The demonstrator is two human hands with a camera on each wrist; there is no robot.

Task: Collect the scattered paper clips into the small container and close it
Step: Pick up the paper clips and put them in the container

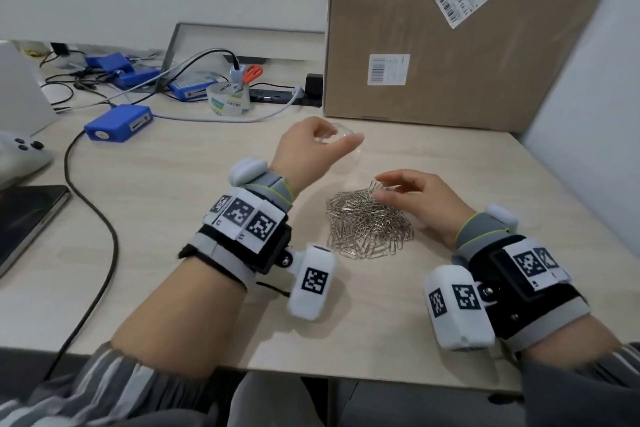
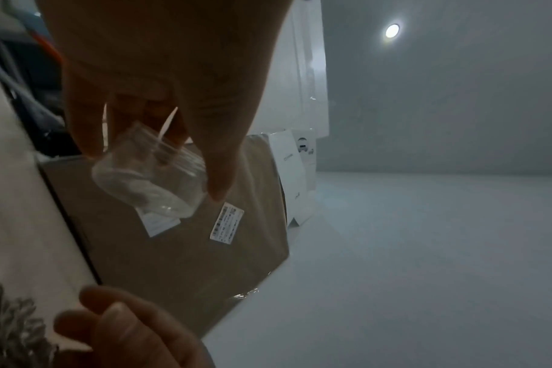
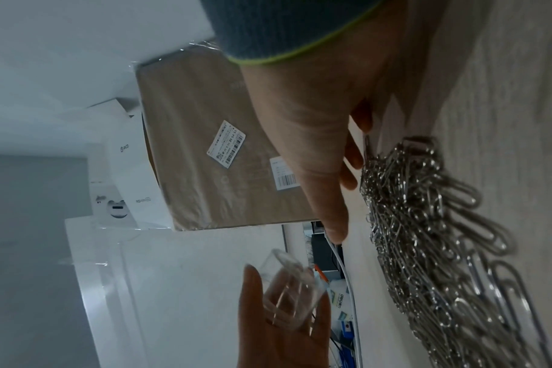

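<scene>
A heap of silver paper clips [image 1: 370, 225] lies on the light wooden table [image 1: 180, 204], right of centre. My left hand [image 1: 332, 139] hangs above the table beyond the heap and grips a small clear container [image 1: 341, 130] between thumb and fingers. In the left wrist view the container [image 2: 142, 179] is tilted and looks empty, with curled fingers [image 2: 85, 129] round it. My right hand [image 1: 381, 187] rests over the heap's far edge, fingers loosely bent, fingertips touching the clips [image 3: 426, 236]. The right wrist view also shows the container [image 3: 287, 291]. I see no lid.
A large cardboard box [image 1: 467, 38] stands upright behind the hands. A white panel [image 1: 588, 97] closes off the right side. At the back left lie a tape roll [image 1: 228, 99], blue boxes [image 1: 119, 123], cables and orange scissors [image 1: 252, 73]. A dark tablet [image 1: 24, 215] sits at the left edge.
</scene>
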